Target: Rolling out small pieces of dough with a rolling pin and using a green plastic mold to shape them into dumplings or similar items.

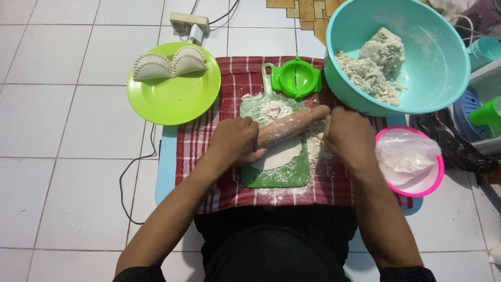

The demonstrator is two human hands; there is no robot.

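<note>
On a white tiled floor (pixel 68 120), a red checked cloth (pixel 334 183) carried a green plastic cutting board (pixel 282 175). The left hand (pixel 235 141) and right hand (pixel 349 136), each grip pressed around an end, rolled a floured wooden rolling pin (pixel 289 125) over a flat white dough round (pixel 279 155); more thinning seemed needed. A turquoise plastic bowl (pixel 433 57) crowded the right side; the left lay freer.
</note>
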